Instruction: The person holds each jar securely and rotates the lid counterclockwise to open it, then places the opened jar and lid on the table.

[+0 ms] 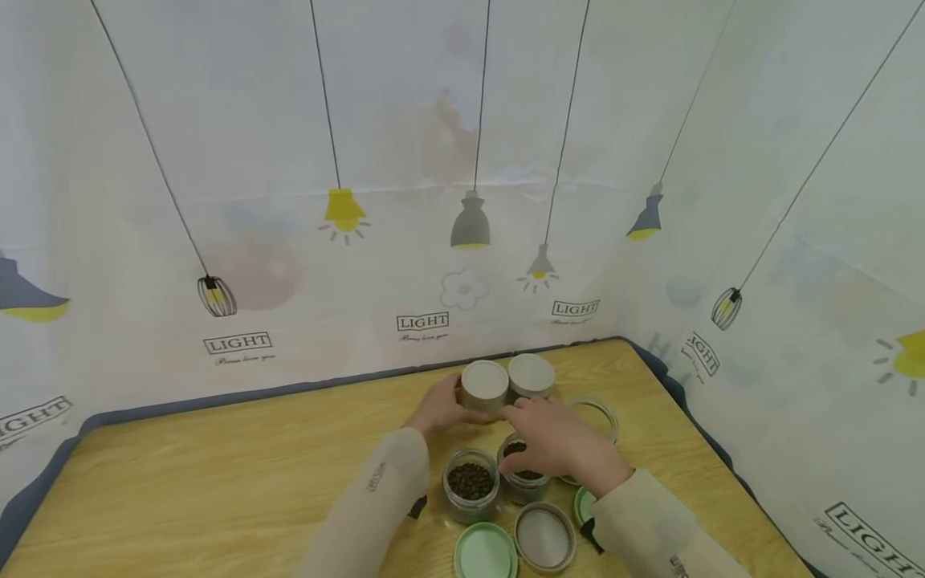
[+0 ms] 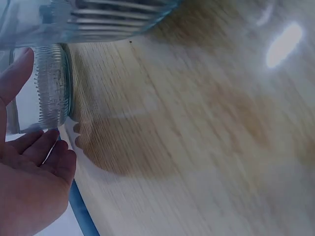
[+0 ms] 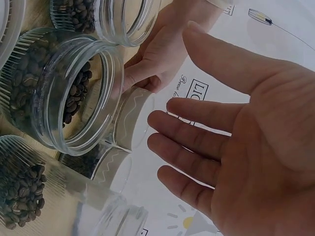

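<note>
My left hand (image 1: pixel 442 404) holds a glass jar with a cream lid (image 1: pixel 485 380) at the back of the table. In the left wrist view, thumb and fingers lie on either side of that jar's ribbed glass (image 2: pixel 53 93). A second cream-lidded jar (image 1: pixel 531 374) stands right beside it. My right hand (image 1: pixel 556 437) is over an open jar of coffee beans (image 1: pixel 516 484), partly hiding it. In the right wrist view, the right hand (image 3: pixel 241 142) has its fingers extended, with nothing in its grasp. Another open jar of dark beans (image 1: pixel 471 482) stands to the left.
A third open glass jar (image 1: pixel 613 417) with beans is at the right, partly behind my right hand. Nearer me lie a green disc (image 1: pixel 486 552), a cream ring lid (image 1: pixel 545 538) and another green disc (image 1: pixel 584 506). A printed cloth wall (image 1: pixel 376 273) borders the wooden table (image 1: pixel 217 482).
</note>
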A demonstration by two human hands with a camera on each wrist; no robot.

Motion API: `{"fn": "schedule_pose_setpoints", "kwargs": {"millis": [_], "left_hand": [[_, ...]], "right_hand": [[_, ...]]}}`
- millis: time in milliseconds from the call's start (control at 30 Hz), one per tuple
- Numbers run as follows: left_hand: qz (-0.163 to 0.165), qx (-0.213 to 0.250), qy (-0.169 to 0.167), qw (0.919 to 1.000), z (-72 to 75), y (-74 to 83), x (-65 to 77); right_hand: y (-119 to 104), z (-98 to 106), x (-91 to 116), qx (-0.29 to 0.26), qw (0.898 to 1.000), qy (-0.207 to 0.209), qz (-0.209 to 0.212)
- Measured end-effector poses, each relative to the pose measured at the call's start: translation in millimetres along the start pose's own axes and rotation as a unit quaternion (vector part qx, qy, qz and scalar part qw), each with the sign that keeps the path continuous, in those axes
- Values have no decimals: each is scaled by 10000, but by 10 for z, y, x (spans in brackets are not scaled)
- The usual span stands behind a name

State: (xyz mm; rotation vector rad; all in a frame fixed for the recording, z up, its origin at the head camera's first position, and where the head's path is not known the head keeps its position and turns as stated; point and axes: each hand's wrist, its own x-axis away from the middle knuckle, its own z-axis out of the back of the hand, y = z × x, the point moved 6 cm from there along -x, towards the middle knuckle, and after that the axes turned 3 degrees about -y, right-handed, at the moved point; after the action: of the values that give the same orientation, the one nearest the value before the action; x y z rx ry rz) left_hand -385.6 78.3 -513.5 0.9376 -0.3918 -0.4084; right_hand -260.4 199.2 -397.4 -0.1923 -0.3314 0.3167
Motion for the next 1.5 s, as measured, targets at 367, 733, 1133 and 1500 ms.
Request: {"fn": "schedule_pose_setpoints", "kwargs": {"millis": [367,733,1133,1500], "left_hand": [[54,-76,92,9999,140,-41,138],[-36,-500,461,9977,340,-243,255],[61,-343,697,9970,656,-335,598],[-165,-649,668,9955,790,-448,1021]], "right_hand": [[-165,-27,-29,-74,9997,-173,166],[-269,-50,-66,-51,9994,-131,303],[-354,6,-40,-158,9993,106,312],[-497,-41,-89,-245,9987,7,454]]}}
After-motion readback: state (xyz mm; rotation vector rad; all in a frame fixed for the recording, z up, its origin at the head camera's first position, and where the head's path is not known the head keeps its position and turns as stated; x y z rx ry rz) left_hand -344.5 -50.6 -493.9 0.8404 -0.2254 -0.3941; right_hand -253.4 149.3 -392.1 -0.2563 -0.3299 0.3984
